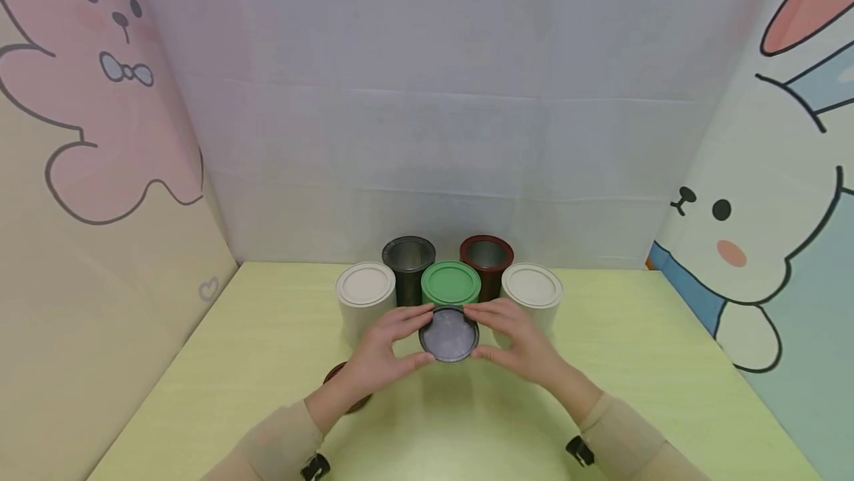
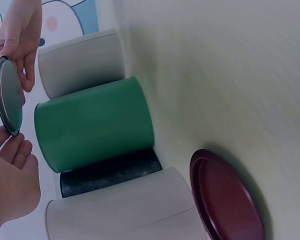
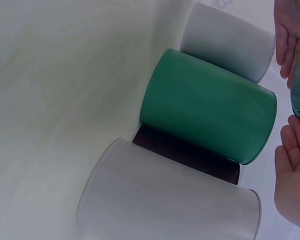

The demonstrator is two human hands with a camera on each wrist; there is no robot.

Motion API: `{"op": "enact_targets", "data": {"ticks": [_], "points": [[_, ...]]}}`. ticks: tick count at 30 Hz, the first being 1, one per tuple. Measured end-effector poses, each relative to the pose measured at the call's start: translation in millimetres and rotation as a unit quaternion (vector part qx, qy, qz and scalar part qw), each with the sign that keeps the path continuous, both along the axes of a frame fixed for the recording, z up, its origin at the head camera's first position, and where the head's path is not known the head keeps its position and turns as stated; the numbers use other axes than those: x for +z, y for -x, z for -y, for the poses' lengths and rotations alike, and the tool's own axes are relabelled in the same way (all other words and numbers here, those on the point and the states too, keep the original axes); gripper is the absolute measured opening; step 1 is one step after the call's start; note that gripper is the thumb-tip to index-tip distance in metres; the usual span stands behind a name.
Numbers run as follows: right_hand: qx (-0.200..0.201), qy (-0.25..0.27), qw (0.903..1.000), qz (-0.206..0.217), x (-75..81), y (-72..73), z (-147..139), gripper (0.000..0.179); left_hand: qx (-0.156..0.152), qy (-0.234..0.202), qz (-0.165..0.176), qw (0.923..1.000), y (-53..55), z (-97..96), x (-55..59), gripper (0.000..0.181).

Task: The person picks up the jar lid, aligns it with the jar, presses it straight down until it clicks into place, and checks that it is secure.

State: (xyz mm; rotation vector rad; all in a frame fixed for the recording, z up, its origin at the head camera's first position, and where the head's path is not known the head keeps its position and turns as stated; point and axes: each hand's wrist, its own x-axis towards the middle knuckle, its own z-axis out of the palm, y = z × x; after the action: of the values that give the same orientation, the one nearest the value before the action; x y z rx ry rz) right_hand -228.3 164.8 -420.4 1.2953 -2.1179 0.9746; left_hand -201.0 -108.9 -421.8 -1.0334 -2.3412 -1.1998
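Observation:
A round dark grey lid is held up between both hands, its paler inner face toward the head camera. My left hand grips its left edge with fingers above and thumb below. On the opposite edge, my right hand holds it the same way. In the left wrist view the lid appears nearly edge-on. Just behind it stands a green canister with a matching lid. Farther back, a black canister and a dark red canister are uncovered, their hollow insides showing.
White lidded canisters stand on either side of the green one, a left one and a right one. A dark red lid lies on the yellow-green table, partly hidden by my left forearm. A white cloth wall rises behind.

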Motion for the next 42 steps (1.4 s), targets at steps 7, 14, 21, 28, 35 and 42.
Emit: {"op": "enact_targets", "data": {"ticks": [7, 14, 21, 28, 35, 42], "points": [[-0.001, 0.007, 0.9999, 0.009, 4.8, 10.6, 6, 0.059, 0.008, -0.02, 0.0, 0.9998, 8.6, 3.7, 9.7, 0.06], [-0.018, 0.001, 0.9984, 0.054, 12.1, 21.9, 18, 0.062, 0.028, -0.012, -0.02, 0.9993, 20.7, 10.7, 14.7, 0.06], [-0.04, -0.022, 0.9949, 0.09, 21.9, 36.4, 32, 0.065, 0.056, 0.014, -0.022, 0.9981, 37.4, 22.6, 23.9, 0.06], [-0.068, -0.049, 0.9922, 0.093, 32.3, 57.3, 45, 0.063, 0.087, 0.031, 0.025, 0.9954, 55.8, 31.2, 32.3, 0.06], [-0.084, -0.059, 0.9859, 0.132, 39.3, 74.7, 56, 0.061, 0.115, 0.025, 0.093, 0.9887, 69.5, 39.0, 40.8, 0.058], [-0.091, -0.069, 0.9826, 0.146, 45.6, 87.0, 66, 0.06, 0.128, 0.029, 0.13, 0.9827, 87.0, 44.2, 50.8, 0.058]]}}
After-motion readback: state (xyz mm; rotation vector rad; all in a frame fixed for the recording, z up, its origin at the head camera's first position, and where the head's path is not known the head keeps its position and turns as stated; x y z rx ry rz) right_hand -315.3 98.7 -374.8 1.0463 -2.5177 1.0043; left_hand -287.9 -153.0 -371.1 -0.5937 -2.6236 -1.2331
